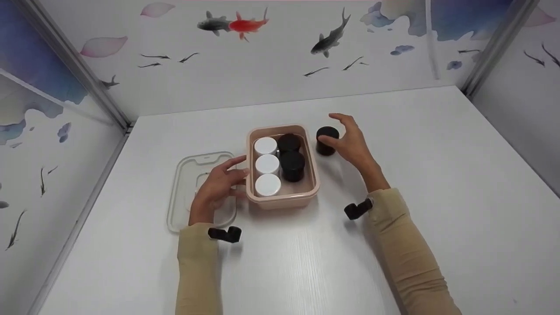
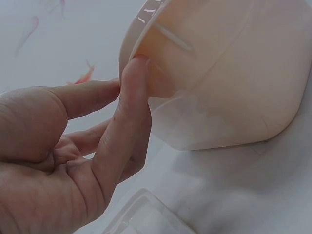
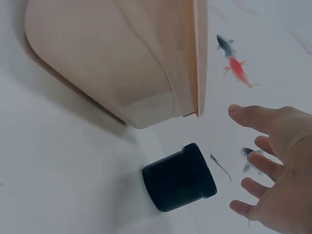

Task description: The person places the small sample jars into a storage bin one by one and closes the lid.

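Observation:
A pink plastic container (image 1: 283, 202) stands mid-table, holding white-lidded jars (image 1: 267, 165) in its left row and black jars (image 1: 292, 166) in its right row. My left hand (image 1: 217, 183) pinches its left rim between thumb and fingers, as the left wrist view shows with the rim (image 2: 127, 48) at the fingertips. Just right of the container, another black jar (image 1: 326, 146) stands upright on the table. Beside and above that jar is my right hand (image 1: 353, 142), thumb and fingers spread. In the right wrist view a gap separates the fingers (image 3: 265, 165) from the black jar (image 3: 179, 178).
A translucent lid (image 1: 179, 205) with a pale rim lies flat on the white table (image 1: 302, 253), partly under the left hand and wrist. Panels (image 1: 271, 74) printed with fish enclose the back and sides. Small black devices (image 1: 358, 209) are strapped at both wrists.

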### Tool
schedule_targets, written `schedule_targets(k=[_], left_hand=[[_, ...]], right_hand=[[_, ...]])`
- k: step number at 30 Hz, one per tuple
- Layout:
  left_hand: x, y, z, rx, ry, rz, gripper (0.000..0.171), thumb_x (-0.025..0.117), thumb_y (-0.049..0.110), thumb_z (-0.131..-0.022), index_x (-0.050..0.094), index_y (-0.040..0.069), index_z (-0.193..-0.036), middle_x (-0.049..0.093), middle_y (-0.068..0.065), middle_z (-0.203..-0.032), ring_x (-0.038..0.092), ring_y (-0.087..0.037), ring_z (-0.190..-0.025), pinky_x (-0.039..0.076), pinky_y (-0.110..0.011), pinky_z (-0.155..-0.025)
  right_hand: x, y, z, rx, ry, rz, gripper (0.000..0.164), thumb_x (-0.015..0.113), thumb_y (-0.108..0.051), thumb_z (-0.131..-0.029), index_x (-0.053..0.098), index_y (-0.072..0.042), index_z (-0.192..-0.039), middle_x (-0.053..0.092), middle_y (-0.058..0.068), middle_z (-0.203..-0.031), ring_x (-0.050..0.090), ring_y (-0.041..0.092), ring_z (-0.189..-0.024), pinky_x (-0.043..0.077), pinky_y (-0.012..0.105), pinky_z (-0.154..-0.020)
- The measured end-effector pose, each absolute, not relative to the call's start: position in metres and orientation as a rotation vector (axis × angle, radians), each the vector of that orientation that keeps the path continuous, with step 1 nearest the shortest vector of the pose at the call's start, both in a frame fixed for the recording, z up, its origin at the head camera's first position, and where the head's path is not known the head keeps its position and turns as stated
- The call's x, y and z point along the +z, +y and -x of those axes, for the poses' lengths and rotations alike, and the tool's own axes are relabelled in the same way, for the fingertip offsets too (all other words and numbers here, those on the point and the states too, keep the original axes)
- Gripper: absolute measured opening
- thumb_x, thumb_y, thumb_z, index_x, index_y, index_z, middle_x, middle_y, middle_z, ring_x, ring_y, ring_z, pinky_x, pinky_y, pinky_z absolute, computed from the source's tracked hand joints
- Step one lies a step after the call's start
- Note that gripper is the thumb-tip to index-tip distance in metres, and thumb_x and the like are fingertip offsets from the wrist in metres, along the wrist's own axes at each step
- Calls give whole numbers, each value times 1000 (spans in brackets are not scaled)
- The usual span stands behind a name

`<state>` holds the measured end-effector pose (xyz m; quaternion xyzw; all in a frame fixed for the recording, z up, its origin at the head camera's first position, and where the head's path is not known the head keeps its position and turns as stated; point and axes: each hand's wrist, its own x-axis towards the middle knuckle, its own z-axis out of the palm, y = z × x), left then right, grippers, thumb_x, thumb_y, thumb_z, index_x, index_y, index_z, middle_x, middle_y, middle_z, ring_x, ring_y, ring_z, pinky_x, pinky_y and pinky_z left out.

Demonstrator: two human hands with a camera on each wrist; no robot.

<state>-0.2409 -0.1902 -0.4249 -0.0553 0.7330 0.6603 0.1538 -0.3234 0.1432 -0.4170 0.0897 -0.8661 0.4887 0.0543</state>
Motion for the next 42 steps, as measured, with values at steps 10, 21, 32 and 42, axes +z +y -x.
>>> schedule_targets(k=[10, 21, 32, 42], left_hand=[[-424, -191, 241, 1891, 2108, 148, 55, 63, 25, -100, 44, 21, -151, 63, -18, -136, 71, -20, -103, 61, -35, -75], [-423, -191, 241, 1859, 2137, 165, 55, 64, 27, -99, 45, 23, -151, 63, -15, -137, 70, -21, -106, 61, -35, -76], [-423, -189, 242, 1880, 2101, 167, 55, 63, 24, -99, 44, 21, -151, 63, -17, -136, 71, -19, -102, 61, -34, -74], [-423, -190, 242, 1863, 2121, 165, 55, 62, 24, -100, 43, 21, -152, 61, -17, -138, 70, -20, -104, 61, -35, -73]], right_hand=[[-439, 154, 341, 1872, -2645, -171, 87, 75, -28, -91, 23, -11, -159, 23, 9, -167, 24, 34, -153, 30, 50, -121], [-455, 147, 345, 1923, -2635, -79, 82, 74, -21, -91, 27, -9, -157, 32, 17, -162, 32, 35, -149, 29, 44, -122], [-432, 144, 337, 1916, -2595, -125, 77, 76, -22, -89, 35, -11, -154, 40, 16, -157, 40, 34, -145, 38, 46, -116], [-403, 134, 321, 1858, -2545, -251, 75, 78, -22, -88, 39, -13, -152, 45, 14, -151, 44, 30, -141, 42, 48, -110]])
